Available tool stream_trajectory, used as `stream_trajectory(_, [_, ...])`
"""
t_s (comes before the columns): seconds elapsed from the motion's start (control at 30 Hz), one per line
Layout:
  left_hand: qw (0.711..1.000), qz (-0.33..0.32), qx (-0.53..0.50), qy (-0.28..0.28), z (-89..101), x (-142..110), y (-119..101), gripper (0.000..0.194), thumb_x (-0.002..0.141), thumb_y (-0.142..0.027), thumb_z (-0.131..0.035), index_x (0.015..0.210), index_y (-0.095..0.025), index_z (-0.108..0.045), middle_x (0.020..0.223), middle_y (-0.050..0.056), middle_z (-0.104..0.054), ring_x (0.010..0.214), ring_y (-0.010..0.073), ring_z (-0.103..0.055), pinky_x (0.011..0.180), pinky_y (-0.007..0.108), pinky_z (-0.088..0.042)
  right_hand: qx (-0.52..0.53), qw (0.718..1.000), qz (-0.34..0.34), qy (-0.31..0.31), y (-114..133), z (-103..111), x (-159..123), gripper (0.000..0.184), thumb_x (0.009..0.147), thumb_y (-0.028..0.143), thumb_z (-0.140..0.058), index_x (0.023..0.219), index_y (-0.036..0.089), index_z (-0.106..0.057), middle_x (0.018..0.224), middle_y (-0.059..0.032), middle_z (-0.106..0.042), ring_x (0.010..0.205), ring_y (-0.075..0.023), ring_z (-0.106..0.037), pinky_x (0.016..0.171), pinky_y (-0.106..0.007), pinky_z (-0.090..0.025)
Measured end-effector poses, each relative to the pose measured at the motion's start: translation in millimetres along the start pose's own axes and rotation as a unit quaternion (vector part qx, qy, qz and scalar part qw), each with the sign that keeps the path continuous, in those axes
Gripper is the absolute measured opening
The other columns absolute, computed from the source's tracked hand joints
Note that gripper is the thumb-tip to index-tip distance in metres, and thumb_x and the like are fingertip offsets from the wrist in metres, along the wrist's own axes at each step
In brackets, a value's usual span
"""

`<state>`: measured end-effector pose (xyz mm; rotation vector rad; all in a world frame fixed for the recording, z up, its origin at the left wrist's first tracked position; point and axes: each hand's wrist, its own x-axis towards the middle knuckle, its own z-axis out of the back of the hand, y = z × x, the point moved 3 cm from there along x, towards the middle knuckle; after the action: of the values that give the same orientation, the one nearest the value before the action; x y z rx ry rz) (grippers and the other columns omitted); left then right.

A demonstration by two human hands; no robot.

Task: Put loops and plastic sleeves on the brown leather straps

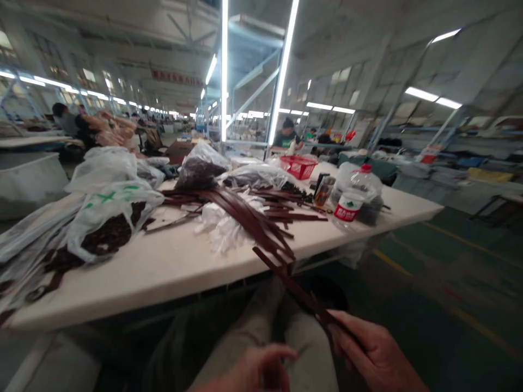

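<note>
Right-hand fingers [347,328] shut on leather strap [294,286]

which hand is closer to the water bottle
Right. The right hand holds a leather strap below and just right of the water bottle; the left hand is further off, lower left of it.

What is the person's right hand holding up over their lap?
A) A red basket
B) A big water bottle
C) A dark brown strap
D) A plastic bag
C. The right hand pinches one end of a long dark brown strap, which slants up from the fingers toward the table.
</note>
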<state>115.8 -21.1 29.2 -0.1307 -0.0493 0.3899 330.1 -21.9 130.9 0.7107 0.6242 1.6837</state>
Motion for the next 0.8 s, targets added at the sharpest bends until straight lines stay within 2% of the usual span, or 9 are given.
stream_trajectory(0.03, [0.985, 0.050, -0.144, -0.075, 2.8, -10.1, 6.9, 0.041, 0.096, -0.035, -0.054, 0.135, -0.025, -0.051, 0.099, 0.006, -0.070, 0.074, 0.0125, -0.065, 0.064, 0.024, -0.053, -0.067, 0.997, 0.042, -0.011, -1.8, -2.1, -7.9, 0.029, 0.092, 0.039, -0.053, 0.109, 0.026, -0.072, 0.082, -0.0020, -0.074, 0.069, -0.0136, -0.069, 0.062, -0.020, -0.053])
stream_trajectory(0.07, [0.932, 0.101, -0.313, -0.155, 5.6, -21.8, 15.7, 0.049, 0.095, -0.037, -0.054, 0.141, -0.022, -0.046, 0.090, 0.006, -0.071, 0.066, 0.0125, -0.063, 0.058, 0.024, -0.051, -0.125, 0.989, 0.077, -0.022, -4.5, -6.9, -15.2, 0.029, 0.092, 0.035, -0.053, 0.112, 0.028, -0.071, 0.093, -0.0027, -0.077, 0.079, -0.0154, -0.071, 0.068, -0.021, -0.055])
stream_trajectory(0.1, [0.814, 0.161, -0.501, -0.248, 7.6, -35.0, 26.7, 0.056, 0.093, -0.039, -0.055, 0.144, -0.018, -0.042, 0.082, 0.005, -0.070, 0.059, 0.0125, -0.061, 0.053, 0.024, -0.048, -0.174, 0.978, 0.107, -0.034, -7.6, -13.8, -22.1, 0.030, 0.092, 0.032, -0.051, 0.114, 0.028, -0.071, 0.099, -0.0029, -0.077, 0.085, -0.0163, -0.072, 0.071, -0.022, -0.055])
stream_trajectory(0.13, [0.697, 0.187, -0.628, -0.291, 8.2, -46.4, 34.3, 0.061, 0.092, -0.044, -0.055, 0.145, -0.017, -0.042, 0.077, 0.004, -0.069, 0.054, 0.0118, -0.058, 0.053, 0.024, -0.047, -0.217, 0.967, 0.127, -0.045, -10.5, -22.0, -28.7, 0.031, 0.094, 0.030, -0.049, 0.116, 0.029, -0.071, 0.101, -0.0030, -0.077, 0.085, -0.0162, -0.073, 0.069, -0.022, -0.054])
stream_trajectory(0.17, [0.609, 0.211, -0.698, -0.312, 9.5, -56.2, 39.8, 0.061, 0.090, -0.048, -0.056, 0.141, -0.016, -0.047, 0.073, 0.004, -0.067, 0.052, 0.0109, -0.055, 0.052, 0.024, -0.045, -0.254, 0.955, 0.140, -0.057, -12.8, -30.4, -35.1, 0.032, 0.095, 0.029, -0.047, 0.116, 0.028, -0.070, 0.097, -0.0032, -0.077, 0.079, -0.0154, -0.072, 0.064, -0.022, -0.052])
stream_trajectory(0.23, [0.526, 0.249, -0.748, -0.318, 14.6, -70.8, 44.8, 0.056, 0.086, -0.050, -0.062, 0.129, -0.013, -0.060, 0.068, 0.003, -0.065, 0.053, 0.0096, -0.053, 0.052, 0.022, -0.043, -0.313, 0.935, 0.146, -0.076, -14.7, -46.3, -46.1, 0.034, 0.097, 0.027, -0.044, 0.117, 0.026, -0.070, 0.089, -0.0036, -0.077, 0.068, -0.0135, -0.069, 0.057, -0.022, -0.047])
stream_trajectory(0.4, [0.531, 0.318, -0.724, -0.303, 16.7, -89.2, 39.5, 0.029, 0.079, -0.037, -0.074, 0.096, -0.014, -0.071, 0.068, 0.002, -0.067, 0.057, 0.0096, -0.056, 0.057, 0.022, -0.046, -0.337, 0.931, 0.114, -0.081, -11.9, -72.5, -59.5, 0.034, 0.097, 0.020, -0.044, 0.118, 0.023, -0.070, 0.086, -0.0040, -0.074, 0.072, -0.0141, -0.065, 0.064, -0.025, -0.044])
stream_trajectory(0.6, [0.518, 0.340, -0.717, -0.320, 0.2, -89.4, 39.0, 0.022, 0.078, -0.034, -0.076, 0.086, -0.015, -0.068, 0.074, 0.001, -0.070, 0.066, 0.0105, -0.064, 0.066, 0.021, -0.051, -0.117, 0.991, 0.044, -0.053, -10.0, -91.1, -56.6, 0.030, 0.092, 0.024, -0.056, 0.121, 0.021, -0.063, 0.108, -0.0054, -0.073, 0.095, -0.0171, -0.068, 0.083, -0.027, -0.051])
stream_trajectory(0.8, [0.482, 0.352, -0.736, -0.319, -1.0, -82.6, 38.2, 0.026, 0.073, -0.035, -0.079, 0.084, -0.015, -0.068, 0.073, 0.002, -0.071, 0.066, 0.0111, -0.065, 0.068, 0.022, -0.053, 0.012, 0.999, -0.023, -0.022, -7.2, -110.3, -45.5, 0.032, 0.089, 0.035, -0.063, 0.117, 0.022, -0.064, 0.107, -0.0048, -0.072, 0.095, -0.0179, -0.067, 0.084, -0.030, -0.053])
